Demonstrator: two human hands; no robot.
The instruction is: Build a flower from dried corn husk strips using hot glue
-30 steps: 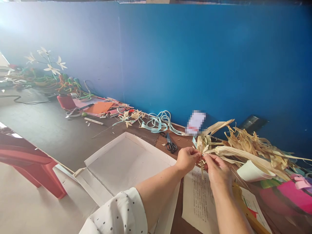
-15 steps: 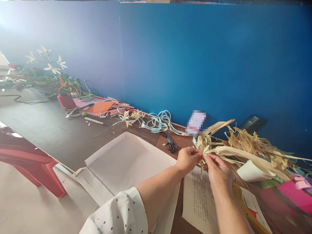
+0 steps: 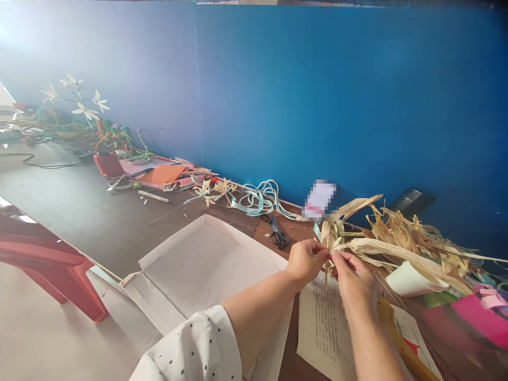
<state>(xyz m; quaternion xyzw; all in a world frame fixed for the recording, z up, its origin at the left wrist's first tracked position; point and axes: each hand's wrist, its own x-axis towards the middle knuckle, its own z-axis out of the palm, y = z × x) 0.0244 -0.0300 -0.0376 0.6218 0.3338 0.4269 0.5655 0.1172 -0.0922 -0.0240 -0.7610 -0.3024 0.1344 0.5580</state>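
My left hand (image 3: pixel 306 260) and my right hand (image 3: pixel 354 278) meet fingertip to fingertip above the table's right part. Both are closed in a pinch on a thin pale corn husk strip (image 3: pixel 327 279), whose end hangs below the fingers. The exact spot where they grip is mostly covered by the thumbs. Just behind the fingertips lies a clump of corn husk (image 3: pixel 332 233), and a larger heap of dried corn husks (image 3: pixel 408 238) spreads to the right. Black scissors (image 3: pixel 279 236) rest left of my left hand. Beneath my hands is a printed sheet (image 3: pixel 319 323).
An open cardboard box lid (image 3: pixel 169 244) sits under my left forearm. Light blue cord (image 3: pixel 270 196) and husk flowers (image 3: pixel 207 192) lie along the blue wall. At right are a tipped white cup (image 3: pixel 413 279) and a pink item (image 3: pixel 482 320). A red chair (image 3: pixel 79 286) stands left.
Both hands stay in nearly the same place, with only slight finger movement. The hanging end of the husk strip has shifted a little. Everything else is unchanged.
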